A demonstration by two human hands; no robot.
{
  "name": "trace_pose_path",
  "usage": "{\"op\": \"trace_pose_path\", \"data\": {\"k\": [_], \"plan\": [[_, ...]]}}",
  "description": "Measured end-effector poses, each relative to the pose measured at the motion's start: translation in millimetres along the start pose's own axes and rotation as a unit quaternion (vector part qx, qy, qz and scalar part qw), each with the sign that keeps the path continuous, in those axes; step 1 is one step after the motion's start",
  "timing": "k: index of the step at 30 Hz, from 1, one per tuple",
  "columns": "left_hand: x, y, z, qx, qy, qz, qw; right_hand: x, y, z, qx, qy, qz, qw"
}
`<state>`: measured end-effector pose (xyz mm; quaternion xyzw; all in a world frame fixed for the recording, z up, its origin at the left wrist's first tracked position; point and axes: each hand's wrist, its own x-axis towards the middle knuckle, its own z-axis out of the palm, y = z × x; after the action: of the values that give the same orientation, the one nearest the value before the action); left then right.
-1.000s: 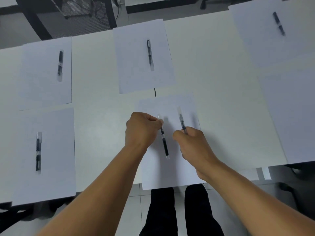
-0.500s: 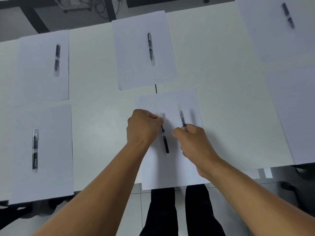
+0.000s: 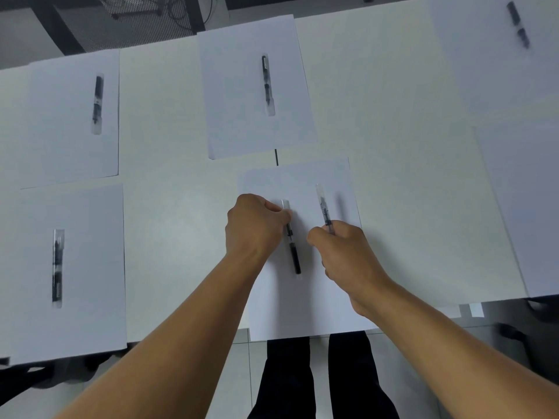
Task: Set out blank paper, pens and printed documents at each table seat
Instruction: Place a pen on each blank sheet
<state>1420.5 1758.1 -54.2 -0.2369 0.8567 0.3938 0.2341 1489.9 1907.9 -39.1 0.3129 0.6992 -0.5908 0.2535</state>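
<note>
Pinching pen [image 3: 292, 240] on near-centre sheet [image 3: 305, 303], left hand [image 3: 254, 225] fingertips closing at cap end; right hand [image 3: 348, 258] gripping second pen [image 3: 325, 208], apparently raised. Sheet overhanging table [image 3: 393, 146] edge, risking sliding off if nudged.

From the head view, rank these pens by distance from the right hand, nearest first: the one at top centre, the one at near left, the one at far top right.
From the right hand:
1. Top-centre pen, straight ahead on the sheet beyond the hands.
2. Far top-right pen, at the far right corner, blurred.
3. Near-left pen, on the sheet by the table's near edge.
</note>
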Motion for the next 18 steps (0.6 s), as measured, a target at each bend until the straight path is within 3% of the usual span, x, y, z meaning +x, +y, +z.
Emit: {"op": "trace_pose_path", "data": {"k": [18], "plan": [[1.9, 5.8, -4.1, 0.000, 0.005, -0.003, 1.000, 1.7, -6.5, -2.3, 0.006, -0.001, 0.005, 1.000]]}}
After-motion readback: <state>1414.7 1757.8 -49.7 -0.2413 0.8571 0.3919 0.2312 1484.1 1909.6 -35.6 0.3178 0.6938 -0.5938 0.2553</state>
